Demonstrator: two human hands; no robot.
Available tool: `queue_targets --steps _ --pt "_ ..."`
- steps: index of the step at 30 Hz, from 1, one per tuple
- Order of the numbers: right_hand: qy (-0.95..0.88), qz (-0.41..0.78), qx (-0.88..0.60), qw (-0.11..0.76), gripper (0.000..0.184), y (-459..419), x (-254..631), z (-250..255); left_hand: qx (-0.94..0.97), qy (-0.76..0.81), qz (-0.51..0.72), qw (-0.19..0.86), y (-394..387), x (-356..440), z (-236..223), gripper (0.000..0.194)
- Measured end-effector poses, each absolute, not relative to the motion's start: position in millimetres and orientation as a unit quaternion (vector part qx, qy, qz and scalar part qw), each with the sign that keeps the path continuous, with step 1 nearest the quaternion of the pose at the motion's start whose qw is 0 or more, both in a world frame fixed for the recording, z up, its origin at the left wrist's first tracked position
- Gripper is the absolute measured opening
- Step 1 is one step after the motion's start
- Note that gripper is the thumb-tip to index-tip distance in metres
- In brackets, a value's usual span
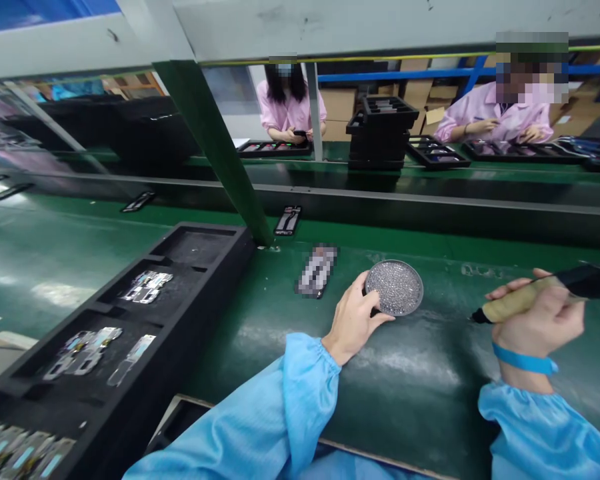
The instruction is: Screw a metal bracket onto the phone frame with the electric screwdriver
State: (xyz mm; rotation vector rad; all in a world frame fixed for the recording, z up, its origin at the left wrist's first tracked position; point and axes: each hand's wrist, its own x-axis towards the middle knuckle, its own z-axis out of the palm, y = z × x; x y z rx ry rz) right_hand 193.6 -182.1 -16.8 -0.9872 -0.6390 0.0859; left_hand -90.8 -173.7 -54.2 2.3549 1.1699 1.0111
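Observation:
My left hand (354,319) rests on the green mat with its fingers touching the near-left rim of a small round dish (395,287) full of tiny silver screws. Off to the right, my right hand (540,313) grips an electric screwdriver (545,293) with a tan taped handle and a black body; its tip points left, just above the mat. A blue band circles that wrist. A flat phone-like part (317,270), blurred, lies on the mat left of the dish.
A long black foam tray (190,300) with metal frame parts (147,287) sits at my left. Beyond a green post (215,147) runs a conveyor carrying parts (288,220). Two people in pink work across it, beside stacked black trays (383,130).

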Motion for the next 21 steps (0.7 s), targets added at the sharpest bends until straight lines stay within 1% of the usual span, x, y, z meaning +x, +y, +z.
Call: queue_targets --steps 5,11,15,17,19,21 --pt "-0.304 0.056 -0.458 0.834 0.052 -183 195 -18 0.832 0.406 0.348 0.15 -175 -89 -56 0.033" --pt "-0.251 0.082 -0.42 0.868 0.054 -178 196 -15 0.816 0.427 0.362 0.142 -174 -90 -58 0.032" --pt "-0.269 0.09 -0.412 0.866 0.054 -176 191 -15 0.815 0.438 0.35 0.143 -171 -92 -57 0.033" --pt "-0.291 0.083 -0.422 0.855 0.057 -177 189 -16 0.813 0.443 0.352 0.136 -169 -94 -56 0.033" --pt "-0.311 0.075 -0.437 0.841 0.065 -180 189 -18 0.808 0.451 0.355 0.13 -167 -97 -56 0.033" --pt "-0.323 0.074 -0.452 0.828 0.067 -182 189 -19 0.805 0.457 0.356 0.129 -164 -98 -55 0.032"
